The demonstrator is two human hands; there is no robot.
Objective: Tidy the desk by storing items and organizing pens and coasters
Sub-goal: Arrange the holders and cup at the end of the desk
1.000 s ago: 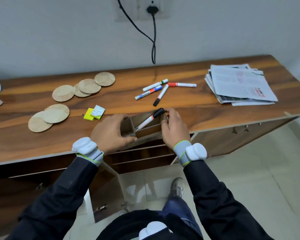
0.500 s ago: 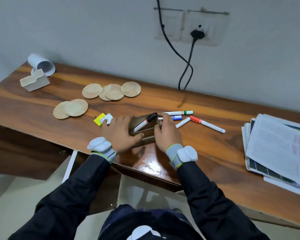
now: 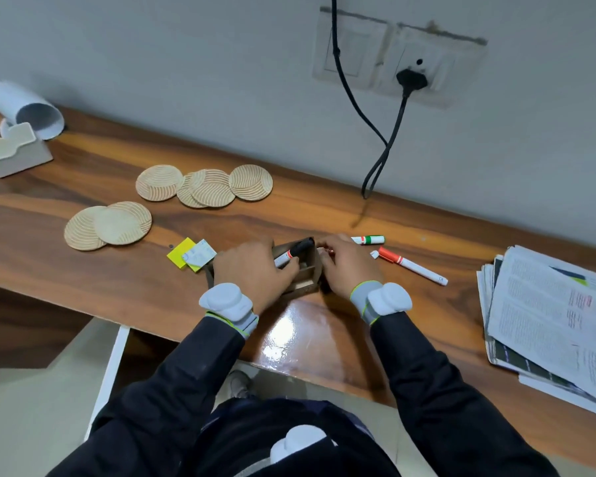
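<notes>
organizer [image 3: 306, 268] now on desk [image 3: 83, 270], pale wall [image 3: 186, 63]

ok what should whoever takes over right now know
Left hand and right hand: both grip the wooden pen holder on the desk.
Done: the black-capped marker is in the holder.
Left: the green marker and red marker lie loose to its right. The cluster of four coasters, pair of coasters, sticky notes and papers are unsorted.

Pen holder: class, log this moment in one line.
left hand, right hand: grip pen holder | black marker: inside it | coasters: loose
</notes>
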